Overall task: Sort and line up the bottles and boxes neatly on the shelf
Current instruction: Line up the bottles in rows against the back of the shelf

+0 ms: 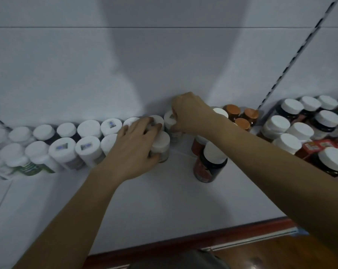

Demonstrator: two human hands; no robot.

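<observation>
The left hand [137,140] is curled around a white-capped bottle [160,145] at the right end of the front row, fingers pressed to its side. The right hand [187,113] is closed over the cap of another white bottle [170,123] at the end of the back row. Both stand on the white shelf [164,200], beside two rows of white bottles [63,150]. A dark jar [211,162] stands just to the right; copper-capped bottles [242,115] are grouped behind it.

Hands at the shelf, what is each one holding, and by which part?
Left hand grips a white-capped bottle around its cap. Right hand pinches another white-capped bottle by its cap.
</observation>
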